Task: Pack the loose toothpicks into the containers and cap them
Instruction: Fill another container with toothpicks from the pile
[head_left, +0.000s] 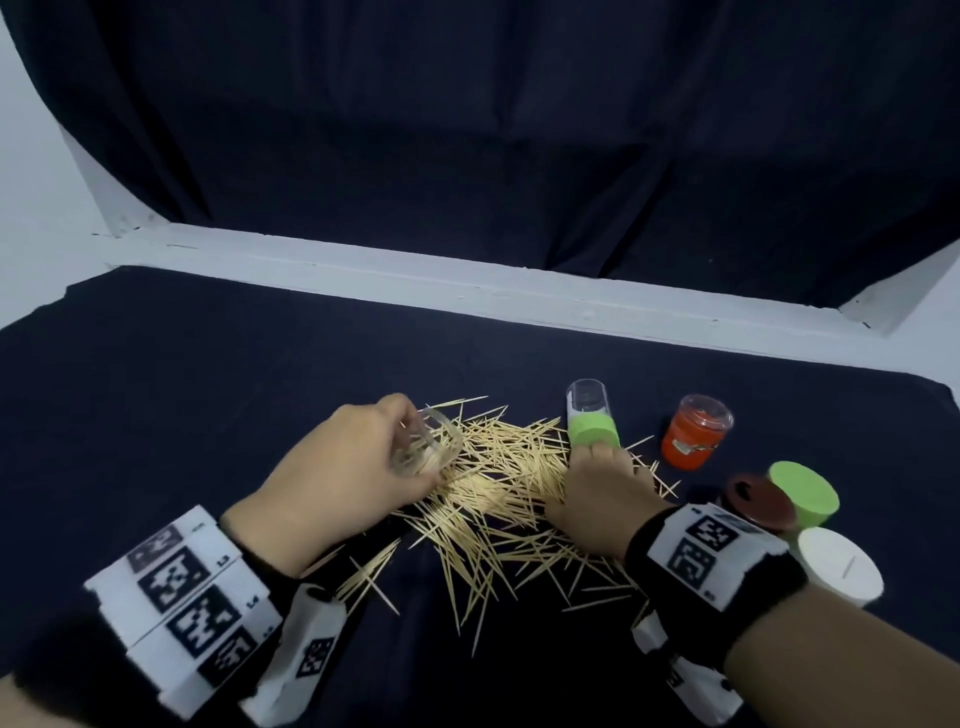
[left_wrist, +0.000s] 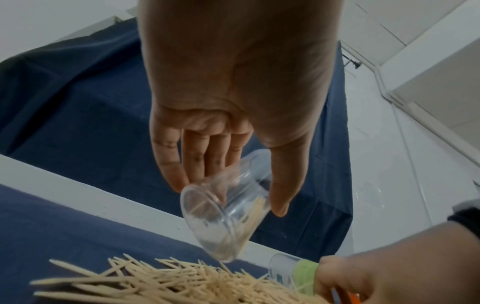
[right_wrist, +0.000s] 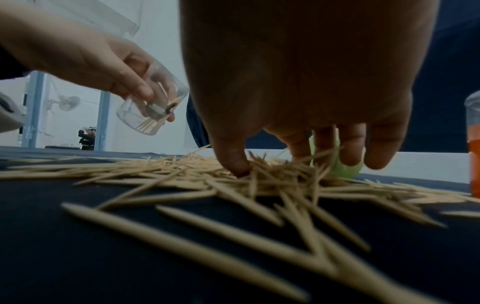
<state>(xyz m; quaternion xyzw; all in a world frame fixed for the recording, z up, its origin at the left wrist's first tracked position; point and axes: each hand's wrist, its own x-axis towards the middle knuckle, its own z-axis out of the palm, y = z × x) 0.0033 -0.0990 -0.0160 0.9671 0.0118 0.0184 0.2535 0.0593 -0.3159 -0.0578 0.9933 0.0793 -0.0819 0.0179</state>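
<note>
A heap of loose wooden toothpicks (head_left: 504, 478) lies spread on the dark cloth. My left hand (head_left: 410, 447) grips a clear container (head_left: 428, 441) and holds it tilted just above the heap's left side; a few toothpicks lie inside it (left_wrist: 249, 214). My right hand (head_left: 597, 467) reaches down into the heap, its thumb (right_wrist: 233, 164) and fingers curled round a clump of toothpicks (right_wrist: 275, 170). Just beyond those fingers is a clear container with a green end (head_left: 592, 415).
An orange-filled clear container (head_left: 693, 434) stands to the right. Near my right wrist sit a green cap (head_left: 802, 493), a dark red cap (head_left: 761, 504) and a white cap (head_left: 839, 564). A white ledge (head_left: 467, 280) borders the table's far edge.
</note>
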